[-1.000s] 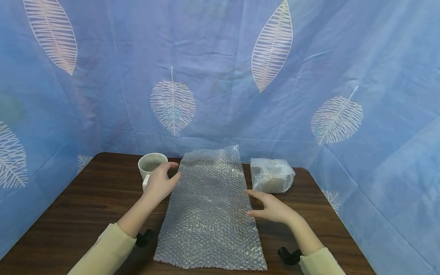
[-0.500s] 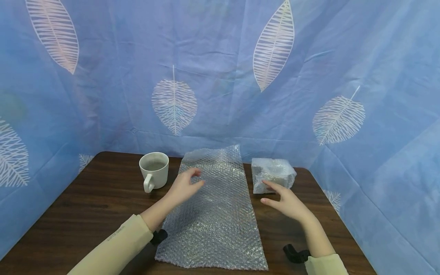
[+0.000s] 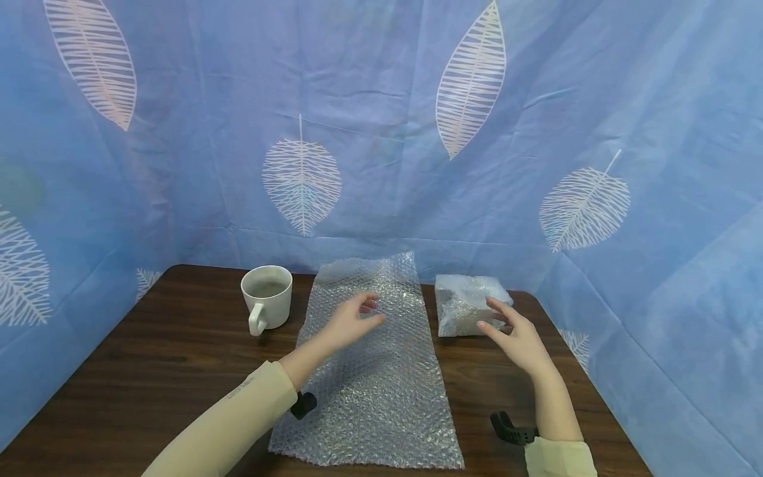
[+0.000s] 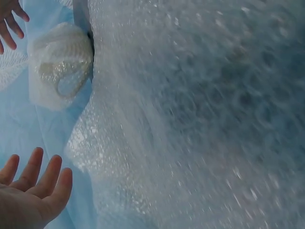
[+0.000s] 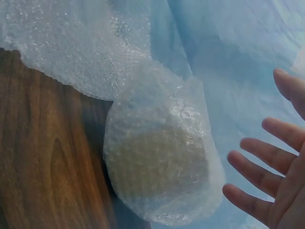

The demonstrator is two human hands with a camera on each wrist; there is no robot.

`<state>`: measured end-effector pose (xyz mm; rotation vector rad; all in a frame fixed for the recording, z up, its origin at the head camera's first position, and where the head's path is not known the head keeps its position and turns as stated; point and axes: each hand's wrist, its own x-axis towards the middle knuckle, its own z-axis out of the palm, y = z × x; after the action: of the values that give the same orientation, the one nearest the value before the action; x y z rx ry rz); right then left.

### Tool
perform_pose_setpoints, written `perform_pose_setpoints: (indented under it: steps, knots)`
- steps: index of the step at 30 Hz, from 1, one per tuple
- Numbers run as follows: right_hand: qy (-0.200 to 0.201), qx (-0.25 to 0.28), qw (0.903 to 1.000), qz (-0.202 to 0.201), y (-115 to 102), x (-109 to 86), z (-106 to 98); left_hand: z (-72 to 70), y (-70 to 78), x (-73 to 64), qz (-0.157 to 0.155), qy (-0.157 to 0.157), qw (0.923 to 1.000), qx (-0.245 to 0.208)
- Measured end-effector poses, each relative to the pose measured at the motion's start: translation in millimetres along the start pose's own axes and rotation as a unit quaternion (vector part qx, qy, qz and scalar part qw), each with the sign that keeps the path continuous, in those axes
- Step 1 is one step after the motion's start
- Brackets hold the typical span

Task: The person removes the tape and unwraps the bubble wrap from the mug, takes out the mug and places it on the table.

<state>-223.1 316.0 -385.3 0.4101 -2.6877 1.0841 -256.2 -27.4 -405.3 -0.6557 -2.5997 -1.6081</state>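
Observation:
A sheet of bubble wrap (image 3: pixel 375 384) lies flat on the table, its long side running away from me. My left hand (image 3: pixel 350 322) hovers over its upper middle, holding nothing, fingers relaxed and parted from the thumb. A white mug (image 3: pixel 275 309) stands upright to the left of the sheet, handle toward me. Right of the sheet sits a bubble-wrapped bundle (image 3: pixel 465 310); a ring-like handle shape shows through its wrapping in the left wrist view. My right hand (image 3: pixel 523 341), also holding nothing, is at the bundle's near right side, its spread fingers overlapping it in the head view.
The dark wooden table (image 3: pixel 149 358) extends to both sides of the sheet. A blue cloth with leaf prints (image 3: pixel 381 132) hangs close behind the table and along both sides. Each wrist wears a black mount (image 3: pixel 509 429).
My left hand has moved right, from beside the mug to over the bubble wrap, uncovering the mug. My right hand has moved right, from the sheet's edge to the wrapped bundle.

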Motion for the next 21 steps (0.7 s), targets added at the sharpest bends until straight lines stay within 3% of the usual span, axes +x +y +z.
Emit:
perform_pose_setpoints:
  steps: [7,14,21]
  knots:
    - [0.043,0.010,0.9984,0.036,8.7,1.8,-2.4,18.5,6.2,13.8,-0.004,-0.024,0.9995,-0.019]
    - [0.061,0.014,0.9947,0.081,19.7,5.6,-3.0,32.9,12.9,27.6,-0.034,-0.032,0.9973,-0.057]
    - [0.079,0.036,0.9906,0.105,32.5,10.1,0.3,48.3,12.4,36.6,-0.045,-0.035,0.9951,-0.080]
